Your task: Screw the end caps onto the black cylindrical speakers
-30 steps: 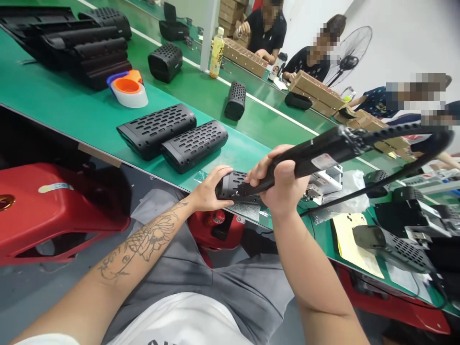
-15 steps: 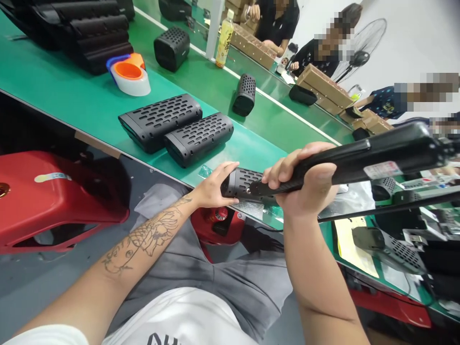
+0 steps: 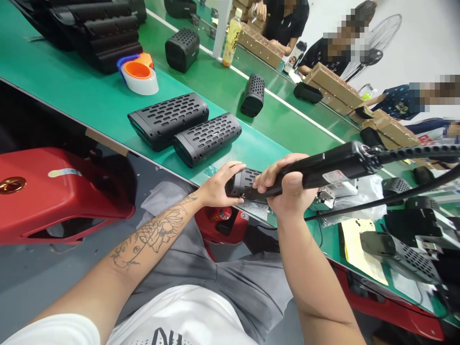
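My left hand [image 3: 220, 186] grips the near end of a black slotted speaker housing [image 3: 247, 179] at the table's front edge, thumb on one side and fingers on the other. My right hand [image 3: 290, 194] is wrapped round a black electric screwdriver [image 3: 325, 166], whose cord leaves its rear end towards the right. The screwdriver lies slanted over the housing, its front end close to the housing's near side. Whether the bit touches a screw cannot be made out. Two similar speaker housings, one farther left [image 3: 168, 120] and one closer [image 3: 208, 139], lie just beyond my left hand.
A tape roll in an orange and white holder [image 3: 140, 76] and stacked black parts [image 3: 97, 36] are at the left. More housings stand on the green belt [image 3: 219, 86]. To the right are a plastic bag [image 3: 370, 194] and yellow paper [image 3: 359, 244]. Co-workers sit across.
The screwdriver's rear end has swung lower and away from the camera, and my right hand has shifted slightly left. My left hand keeps its grip on the housing. The whole view has shifted a little.
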Action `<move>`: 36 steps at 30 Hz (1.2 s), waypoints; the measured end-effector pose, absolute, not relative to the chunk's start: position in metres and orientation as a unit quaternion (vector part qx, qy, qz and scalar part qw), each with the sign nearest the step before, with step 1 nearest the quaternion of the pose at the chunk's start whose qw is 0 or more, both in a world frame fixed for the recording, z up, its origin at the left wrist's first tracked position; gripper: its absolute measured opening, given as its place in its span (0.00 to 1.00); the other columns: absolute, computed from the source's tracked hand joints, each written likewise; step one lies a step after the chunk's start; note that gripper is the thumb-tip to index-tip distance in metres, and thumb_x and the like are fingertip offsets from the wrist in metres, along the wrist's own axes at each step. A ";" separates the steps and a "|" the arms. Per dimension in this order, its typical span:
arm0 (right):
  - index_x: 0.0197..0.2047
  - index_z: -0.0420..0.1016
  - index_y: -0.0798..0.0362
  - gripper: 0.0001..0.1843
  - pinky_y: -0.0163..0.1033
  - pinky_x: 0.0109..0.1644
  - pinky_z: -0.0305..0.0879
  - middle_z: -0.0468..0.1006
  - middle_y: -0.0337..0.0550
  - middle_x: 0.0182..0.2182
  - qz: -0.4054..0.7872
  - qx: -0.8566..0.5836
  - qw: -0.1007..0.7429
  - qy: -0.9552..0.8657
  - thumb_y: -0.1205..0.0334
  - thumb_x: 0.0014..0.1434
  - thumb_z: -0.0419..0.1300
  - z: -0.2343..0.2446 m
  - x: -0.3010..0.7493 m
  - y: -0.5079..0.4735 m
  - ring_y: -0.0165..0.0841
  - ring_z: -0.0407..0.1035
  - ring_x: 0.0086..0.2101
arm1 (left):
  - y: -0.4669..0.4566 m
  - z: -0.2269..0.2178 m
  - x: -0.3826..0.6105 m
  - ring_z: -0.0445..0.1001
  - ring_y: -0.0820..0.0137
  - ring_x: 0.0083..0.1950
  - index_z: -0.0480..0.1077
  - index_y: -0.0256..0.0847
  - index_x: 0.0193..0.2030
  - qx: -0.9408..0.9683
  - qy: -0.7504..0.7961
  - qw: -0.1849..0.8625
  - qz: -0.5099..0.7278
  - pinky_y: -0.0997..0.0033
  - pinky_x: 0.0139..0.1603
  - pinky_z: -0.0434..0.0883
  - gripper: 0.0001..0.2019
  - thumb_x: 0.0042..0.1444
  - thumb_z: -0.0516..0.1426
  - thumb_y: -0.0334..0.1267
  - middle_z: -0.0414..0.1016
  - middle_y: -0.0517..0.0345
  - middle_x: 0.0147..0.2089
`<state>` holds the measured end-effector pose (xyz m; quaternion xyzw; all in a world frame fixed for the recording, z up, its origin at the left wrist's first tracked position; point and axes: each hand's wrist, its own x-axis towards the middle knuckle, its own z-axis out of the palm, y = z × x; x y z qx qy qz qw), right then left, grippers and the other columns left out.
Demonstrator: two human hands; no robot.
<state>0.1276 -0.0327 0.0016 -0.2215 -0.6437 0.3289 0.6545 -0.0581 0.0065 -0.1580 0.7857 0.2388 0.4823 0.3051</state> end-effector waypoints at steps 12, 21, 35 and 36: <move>0.51 0.85 0.38 0.19 0.44 0.24 0.69 0.75 0.29 0.25 0.316 -0.223 0.663 -0.641 0.34 0.77 0.79 0.009 0.127 -0.036 0.32 0.63 0.17 | 0.008 -0.158 -0.061 0.73 0.29 0.92 0.66 0.48 0.95 0.783 0.224 0.320 0.484 0.22 0.93 0.74 0.58 0.65 0.82 0.59 0.70 0.29 0.91; 0.51 0.83 0.36 0.20 0.48 0.25 0.73 0.75 0.29 0.24 0.307 -0.232 0.669 -0.636 0.32 0.78 0.76 0.016 0.128 -0.038 0.36 0.68 0.17 | 0.008 -0.158 -0.061 0.73 0.29 0.92 0.68 0.46 0.94 0.777 0.227 0.330 0.485 0.23 0.93 0.74 0.58 0.68 0.79 0.72 0.69 0.27 0.91; 0.51 0.80 0.35 0.24 0.51 0.29 0.78 0.72 0.28 0.23 0.293 -0.260 0.663 -0.638 0.27 0.75 0.78 0.010 0.122 -0.038 0.36 0.66 0.17 | 0.004 -0.152 -0.053 0.78 0.34 0.85 0.72 0.48 0.90 0.772 0.260 0.338 0.472 0.30 0.84 0.83 0.49 0.71 0.76 0.68 0.73 0.33 0.85; 0.51 0.80 0.35 0.24 0.51 0.29 0.78 0.71 0.28 0.23 0.299 -0.255 0.663 -0.638 0.28 0.75 0.78 0.010 0.123 -0.038 0.36 0.66 0.17 | 0.004 -0.152 -0.053 0.79 0.34 0.84 0.72 0.48 0.90 0.772 0.256 0.339 0.472 0.30 0.83 0.83 0.49 0.71 0.75 0.68 0.72 0.33 0.85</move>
